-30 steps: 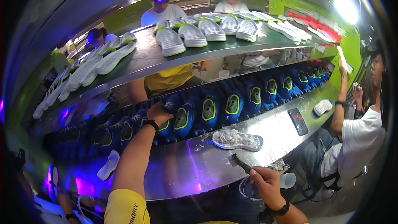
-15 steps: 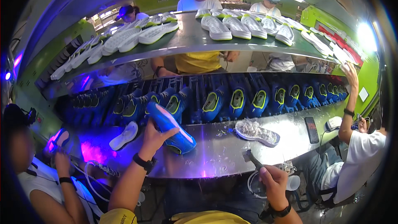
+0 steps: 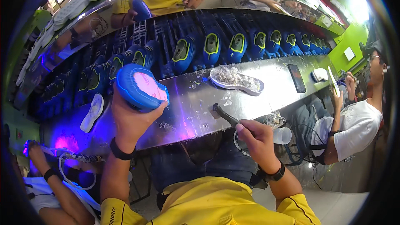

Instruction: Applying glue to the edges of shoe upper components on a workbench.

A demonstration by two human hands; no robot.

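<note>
Your left hand point(image 3: 132, 121) gripping a blue shoe point(image 3: 146, 84) left of centre, your right hand point(image 3: 259, 139) clasping a brush point(image 3: 225, 115) right of centre, sole point(image 3: 246, 85) on bench point(image 3: 189, 110)

Shiny metal worktop point(image 3: 187, 100): white sole point(image 3: 92, 113) at left, second sole point(image 3: 252, 86) heaped with pale scraps point(image 3: 230, 75) near the back, dark phone point(image 3: 296, 78) right of it. Loose bits point(image 3: 167, 126) scattered around.

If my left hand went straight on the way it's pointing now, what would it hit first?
Your left hand, led by the blue shoe upper it holds, would probably first meet a lime-trimmed shoe racked just beyond; depth is unclear, so it might pass above.
</note>
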